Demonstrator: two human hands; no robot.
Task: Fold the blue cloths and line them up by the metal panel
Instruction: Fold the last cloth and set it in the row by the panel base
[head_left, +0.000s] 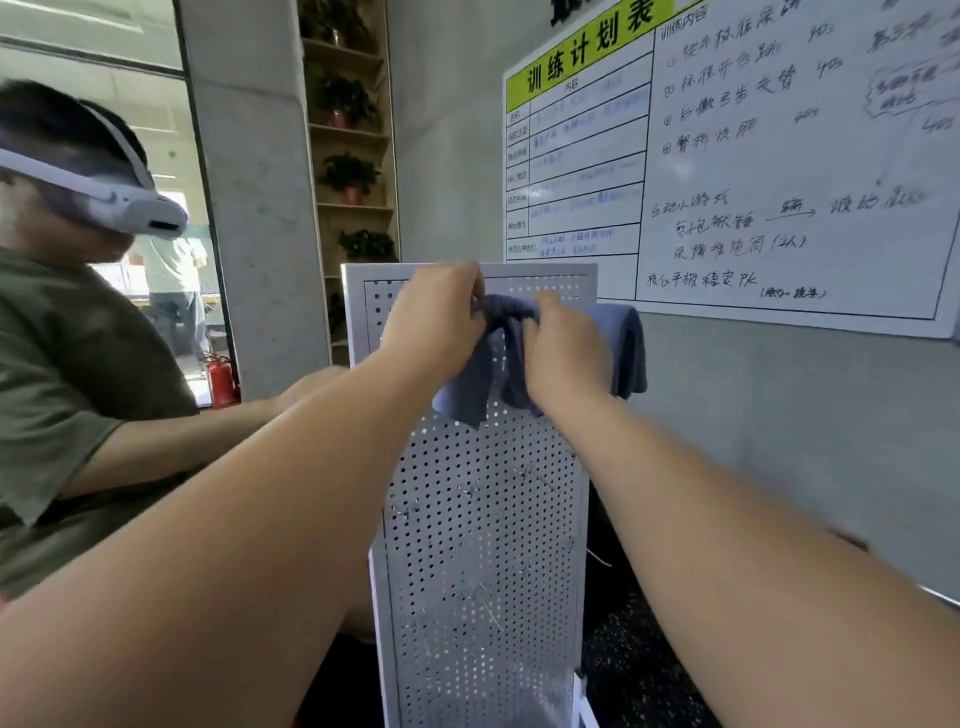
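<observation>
Two hands, one blue cloth

I see the metal panel standing upright — pale grey, perforated. A blue cloth hangs bunched near its top edge.

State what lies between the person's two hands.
The bunched blue cloth, gripped by the left hand and the right hand, before the metal panel; the head view shows it.

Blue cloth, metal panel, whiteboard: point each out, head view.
blue cloth (464, 397), head view, hanging lower corner.
metal panel (483, 545), head view, perforated face, mid-height.
whiteboard (779, 171), head view, handwritten area.
</observation>
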